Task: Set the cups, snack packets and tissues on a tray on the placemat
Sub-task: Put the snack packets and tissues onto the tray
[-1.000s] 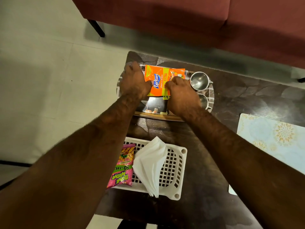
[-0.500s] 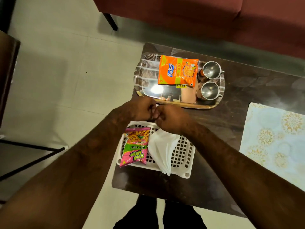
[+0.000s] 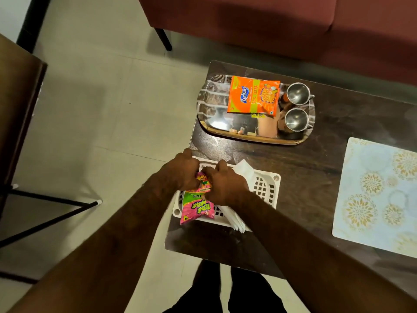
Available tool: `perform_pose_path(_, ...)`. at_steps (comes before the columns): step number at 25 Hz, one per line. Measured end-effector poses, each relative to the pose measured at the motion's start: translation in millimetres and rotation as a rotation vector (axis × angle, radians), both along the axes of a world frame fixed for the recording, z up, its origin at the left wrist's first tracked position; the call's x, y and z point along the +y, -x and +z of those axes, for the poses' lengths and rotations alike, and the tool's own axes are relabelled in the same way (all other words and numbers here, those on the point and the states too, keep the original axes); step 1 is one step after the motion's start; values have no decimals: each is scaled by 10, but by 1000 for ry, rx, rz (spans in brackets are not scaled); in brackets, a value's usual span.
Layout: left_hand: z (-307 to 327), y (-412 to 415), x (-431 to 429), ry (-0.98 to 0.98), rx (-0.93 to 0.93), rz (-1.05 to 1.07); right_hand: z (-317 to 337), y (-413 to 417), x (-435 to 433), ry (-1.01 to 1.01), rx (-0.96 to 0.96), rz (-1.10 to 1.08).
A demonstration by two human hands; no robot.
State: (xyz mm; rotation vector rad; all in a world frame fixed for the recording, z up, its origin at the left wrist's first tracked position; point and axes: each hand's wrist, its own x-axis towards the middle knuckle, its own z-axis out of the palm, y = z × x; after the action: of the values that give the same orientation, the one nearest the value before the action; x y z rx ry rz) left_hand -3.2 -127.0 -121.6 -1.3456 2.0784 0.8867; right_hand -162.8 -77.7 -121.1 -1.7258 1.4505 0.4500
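Observation:
A printed tray (image 3: pixel 212 105) lies at the table's far left corner. On it rest an orange snack packet (image 3: pixel 253 96) and two steel cups (image 3: pixel 297 93) (image 3: pixel 296 120) at its right end. Nearer me stands a white plastic basket (image 3: pixel 266 188) holding a pink and green snack packet (image 3: pixel 197 206) and white tissues (image 3: pixel 244 169). My left hand (image 3: pixel 180 170) and my right hand (image 3: pixel 223 184) both grip the top end of the pink packet inside the basket. The pale floral placemat (image 3: pixel 379 193) lies to the right, apart from the tray.
The dark table (image 3: pixel 320 159) stands in front of a maroon sofa (image 3: pixel 270 23). A dark wooden chair with black metal legs (image 3: pixel 20 109) stands on the tiled floor to the left. My legs show below the table's near edge.
My hands left the orange packet lying on the tray, drew back to the basket and closed on the pink packet. The view shifted left and back.

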Motion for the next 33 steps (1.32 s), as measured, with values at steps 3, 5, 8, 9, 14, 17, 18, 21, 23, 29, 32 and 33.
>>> perform_pose_path(3,14,31,20,10,-17,-17,4,8,46,73,-8,-15)
perform_pose_path(5,86,45,5,-17,39,79,21,32,75,165,-9,0)
perform_pose_path(8,217,61,-75,-170,169,260,95,94,38,217,-82,-54)
perform_pose_path(9,269,66,-111,-236,227,306,130,124,10,211,-119,-86)
perform_pose_path(14,521,16,-326,-457,452,512,346,332,-199,-54,-446,-415)
perform_pose_path(17,574,-5,-411,-495,598,694,414,485,-265,-147,-654,-663)
perform_pose_path(18,561,-17,-423,-505,638,769,418,541,-278,-149,-688,-743)
perform_pose_path(21,508,-63,-401,-556,600,826,373,730,-316,-132,-777,-1026)
perform_pose_path(23,439,-57,-339,-575,597,811,328,842,-338,-127,-828,-1211)
perform_pose_path(29,281,327,-256,-462,837,1169,202,938,-335,-120,-761,-1324)
perform_pose_path(32,230,531,-296,-360,824,1246,186,1009,-401,-123,-658,-1253)
perform_pose_path(33,209,569,-325,-325,819,1262,184,1044,-439,-135,-644,-1260)
